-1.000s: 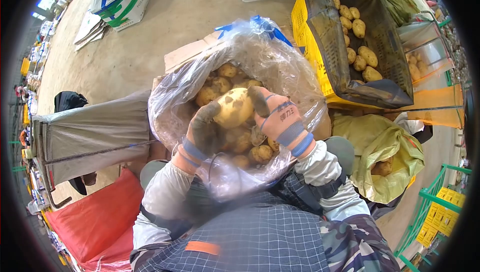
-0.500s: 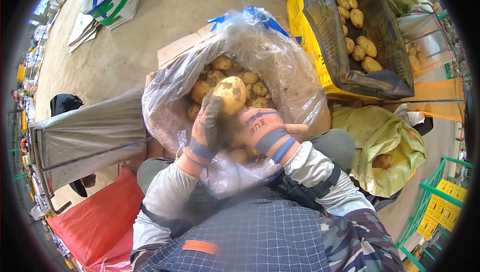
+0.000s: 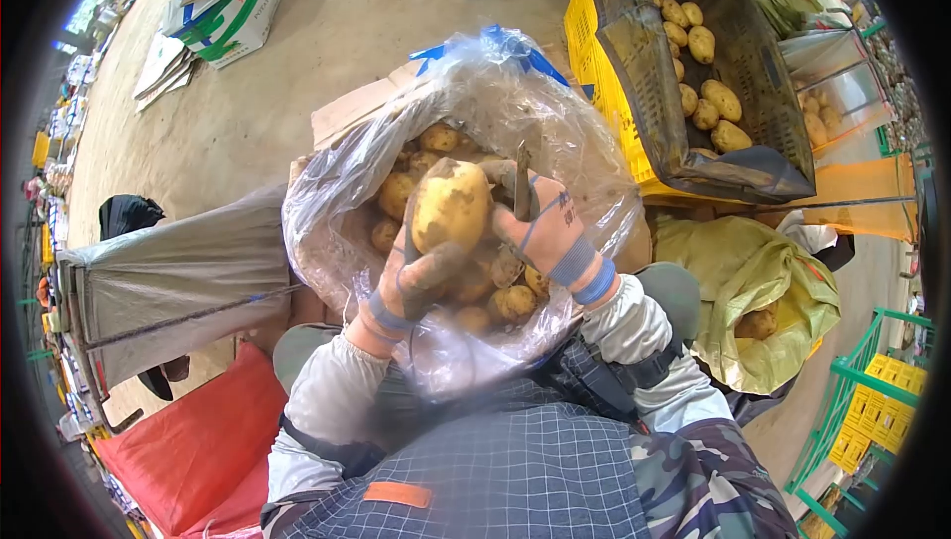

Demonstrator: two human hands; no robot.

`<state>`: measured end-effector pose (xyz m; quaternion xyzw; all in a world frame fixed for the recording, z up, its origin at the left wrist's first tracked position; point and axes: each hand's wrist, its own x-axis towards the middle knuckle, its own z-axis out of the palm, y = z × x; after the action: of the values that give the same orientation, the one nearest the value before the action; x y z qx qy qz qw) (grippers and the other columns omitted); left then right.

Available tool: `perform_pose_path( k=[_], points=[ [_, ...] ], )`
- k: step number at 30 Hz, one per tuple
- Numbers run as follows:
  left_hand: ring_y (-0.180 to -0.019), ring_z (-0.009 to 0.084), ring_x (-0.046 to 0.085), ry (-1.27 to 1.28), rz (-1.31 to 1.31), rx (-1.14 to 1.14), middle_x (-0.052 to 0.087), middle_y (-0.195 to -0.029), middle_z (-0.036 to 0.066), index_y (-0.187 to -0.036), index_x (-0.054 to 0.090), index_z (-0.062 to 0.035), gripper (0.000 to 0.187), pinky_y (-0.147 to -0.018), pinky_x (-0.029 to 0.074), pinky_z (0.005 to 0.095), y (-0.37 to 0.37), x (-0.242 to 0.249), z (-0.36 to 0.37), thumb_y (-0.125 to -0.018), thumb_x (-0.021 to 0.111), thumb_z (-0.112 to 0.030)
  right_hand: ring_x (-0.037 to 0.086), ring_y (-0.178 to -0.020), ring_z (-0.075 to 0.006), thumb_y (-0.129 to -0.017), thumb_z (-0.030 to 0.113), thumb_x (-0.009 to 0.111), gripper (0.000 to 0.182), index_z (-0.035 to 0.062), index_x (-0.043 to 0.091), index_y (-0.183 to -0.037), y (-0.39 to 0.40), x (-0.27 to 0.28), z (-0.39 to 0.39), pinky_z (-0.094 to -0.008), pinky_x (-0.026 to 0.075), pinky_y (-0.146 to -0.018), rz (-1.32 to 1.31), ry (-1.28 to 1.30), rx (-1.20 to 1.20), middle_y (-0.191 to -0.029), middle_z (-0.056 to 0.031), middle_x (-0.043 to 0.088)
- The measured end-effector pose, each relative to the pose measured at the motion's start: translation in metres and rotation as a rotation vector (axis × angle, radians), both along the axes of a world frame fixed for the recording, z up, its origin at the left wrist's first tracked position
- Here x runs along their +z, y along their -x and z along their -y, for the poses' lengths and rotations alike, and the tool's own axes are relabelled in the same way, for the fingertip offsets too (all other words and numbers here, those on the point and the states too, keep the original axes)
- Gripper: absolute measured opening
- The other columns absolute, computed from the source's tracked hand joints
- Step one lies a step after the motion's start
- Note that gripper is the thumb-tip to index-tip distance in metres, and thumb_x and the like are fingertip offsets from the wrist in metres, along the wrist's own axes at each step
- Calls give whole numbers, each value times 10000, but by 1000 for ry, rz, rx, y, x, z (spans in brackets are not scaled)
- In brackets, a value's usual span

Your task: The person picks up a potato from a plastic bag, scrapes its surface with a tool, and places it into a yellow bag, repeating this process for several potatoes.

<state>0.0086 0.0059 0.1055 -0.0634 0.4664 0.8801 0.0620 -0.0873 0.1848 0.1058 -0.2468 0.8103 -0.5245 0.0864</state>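
Potato: state its position and the grip on it.

It was above the open plastic liner, in the left hand. That hand was closed around its lower side, with the thumb across the front. The right hand clasped a narrow dark tool, upright beside the potato. Contact between tool and potato could not be confirmed.

How far had the work advanced?

Judged by its surface, the held piece was partway through handling: brown patches marked the pale skin, and it was not set down. Loose potatoes lay within the liner, out of the grip, and appeared to be the remaining stock. Paler potatoes rested in the dark-lined yellow crate; whether they were finished pieces could not be established.

Which details were obscured?

The right hand concealed the tool's lower end, so its type was unconfirmed. The held potato masked its rear face and some left fingertips. Hands and liner folds covered part of the loose stock; its depth and count were unreadable. The frame's top edge cut off the crate's far end.
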Motion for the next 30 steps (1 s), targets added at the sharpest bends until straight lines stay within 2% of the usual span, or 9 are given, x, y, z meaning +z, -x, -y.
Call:
perform_pose_path(
  k=[3, 7, 10, 14, 20, 23, 28, 30],
  points=[
    [-1337, 222, 491, 80, 68, -6, 491, -1467, 102, -1565, 271, -42, 941, -1134, 382, 363, -1, 13, -1, -753, 730, -168, 659, -1042, -333, -880, 242, 672, 436, 110, 622, -1292, 5, -5, -2, -421, 510, -912, -44, -259, 19, -1103, -161, 699],
    [-1331, 210, 494, 353, -34, -35, 512, -1442, 98, -1547, 307, -38, 963, -1132, 383, 358, 5, 16, 4, -707, 771, -117, 599, -1179, -321, -902, 356, 663, 602, 129, 504, -1437, 1, -12, -9, -424, 457, -1011, -100, -569, 18, -1274, -153, 630],
    [-1318, 200, 504, 528, -160, -52, 524, -1425, 101, -1523, 349, -36, 952, -1125, 390, 351, 6, 12, 8, -680, 789, -79, 567, -1239, -310, -925, 375, 633, 640, 126, 449, -1484, 9, 5, -12, -416, 430, -1059, 51, -692, 176, -1377, -150, 570],
    [-1305, 192, 513, 649, -159, -24, 534, -1412, 111, -1493, 393, -35, 902, -1103, 412, 338, 4, 1, 6, -678, 777, -44, 565, -1244, -323, -927, 340, 637, 622, 114, 457, -1478, 4, 14, -12, -412, 439, -1061, 84, -709, 237, -1360, -170, 583],
    [-1282, 181, 527, 620, -181, -33, 547, -1391, 113, -1480, 407, -35, 848, -1082, 431, 334, 4, 2, 7, -700, 740, -11, 562, -1244, -335, -918, 297, 648, 624, 105, 452, -1479, 1, 6, -11, -412, 446, -1058, 89, -642, 254, -1341, -192, 590],
    [-1270, 177, 534, 749, -173, 3, 557, -1373, 109, -1478, 412, -40, 829, -1074, 440, 333, 4, 5, 0, -715, 737, -5, 564, -1241, -339, -916, 295, 648, 626, 103, 452, -1479, 2, 9, -11, -415, 450, -1051, 108, -663, 271, -1336, -199, 591],
    [-1268, 179, 532, 731, -100, 27, 552, -1372, 107, -1486, 399, -51, 827, -1081, 437, 332, 1, -10, -8, -737, 748, -13, 580, -1225, -342, -912, 292, 656, 635, 87, 450, -1477, 5, 28, 2, -426, 456, -1041, 229, -819, 332, -1311, -206, 609],
    [-1271, 182, 531, 710, -80, 39, 549, -1377, 107, -1491, 391, -52, 836, -1086, 434, 332, 0, -11, -9, -741, 758, -19, 603, -1195, -347, -903, 289, 671, 615, 71, 478, -1446, -2, 9, 0, -425, 468, -1027, 149, -719, 242, -1285, -209, 628]
  ],
)
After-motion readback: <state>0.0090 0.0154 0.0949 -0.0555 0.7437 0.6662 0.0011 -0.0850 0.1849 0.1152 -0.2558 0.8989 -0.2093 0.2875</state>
